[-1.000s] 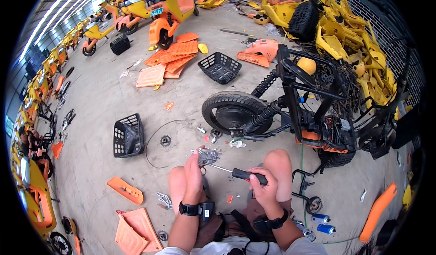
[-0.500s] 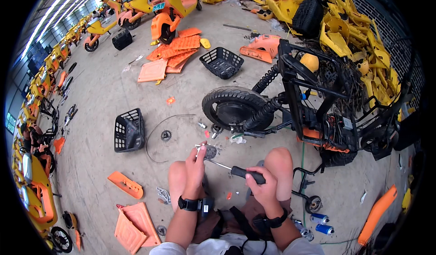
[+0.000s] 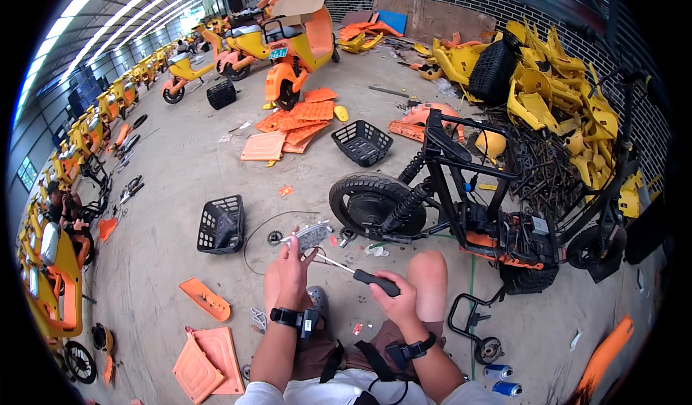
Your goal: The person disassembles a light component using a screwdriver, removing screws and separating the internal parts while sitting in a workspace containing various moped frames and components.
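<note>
My left hand (image 3: 290,274) is raised above my left knee, closed on a silvery metal part (image 3: 312,236) that is elongated and ribbed. My right hand (image 3: 398,298) grips the black handle of a screwdriver (image 3: 376,282). Its bright shank points up and left, and the tip ends by the fingers of my left hand; whether it touches the metal part I cannot tell. Just beyond the part, a small toothed sprocket (image 3: 275,238) and another dark gear-like piece (image 3: 347,235) lie on the concrete floor.
A stripped black scooter frame (image 3: 461,196) with its rear wheel (image 3: 376,207) stands ahead right. Black baskets (image 3: 221,225) and orange panels (image 3: 210,365) lie about. Yellow body parts (image 3: 537,102) are heaped at far right. Blue spray cans (image 3: 507,388) are near my right elbow.
My view has tilted up, showing more of the far hall. The metal part now shows its silvery, ribbed side more fully at my left hand. The screwdriver stays in my right hand.
</note>
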